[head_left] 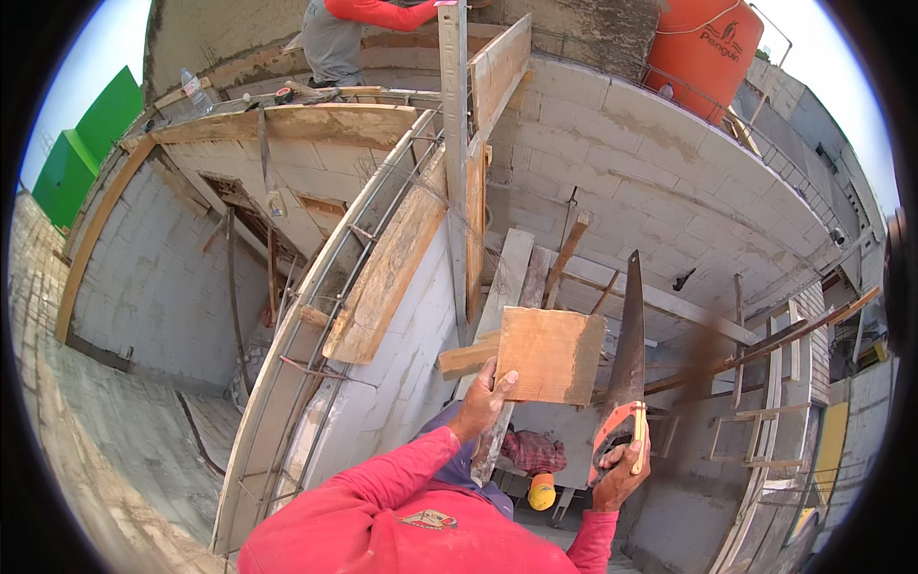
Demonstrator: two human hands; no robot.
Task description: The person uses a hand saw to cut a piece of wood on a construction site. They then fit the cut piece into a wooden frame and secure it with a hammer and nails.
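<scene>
Right, mid-cut on the square plywood offcut (550, 356). Left hand (481, 402) closed on its lower-left corner, thumb lying over the face, holding it up in the air above the concrete-block walls (612, 143). Right hand (620, 474) wrapped round the orange handle of the handsaw (626, 359), blade running up along the offcut's right edge, tip above its top corner. Cannot tell whether teeth are in the wood or just beside it.

Judged advice for the stroke:
- Piece held free, no desk or trestle under it, so likely to chatter. Better braced against the upright timber plank (505, 287) just behind, or against the narrow wooden batten (466, 361) showing at its left.
- Keep thumb well apart from the blade line; grip sits on the far side, fine as is.
- Long light strokes, blade in line with the forearm, no twisting.
- Ease pressure near the end to avoid tearing the veneer.
- Drop below: yellow hard hat (541, 492) and red cloth (533, 450) under the cut, so mind falling scrap.

Second person in an orange sleeve (378, 13) at work on the wall top, well apart.
</scene>
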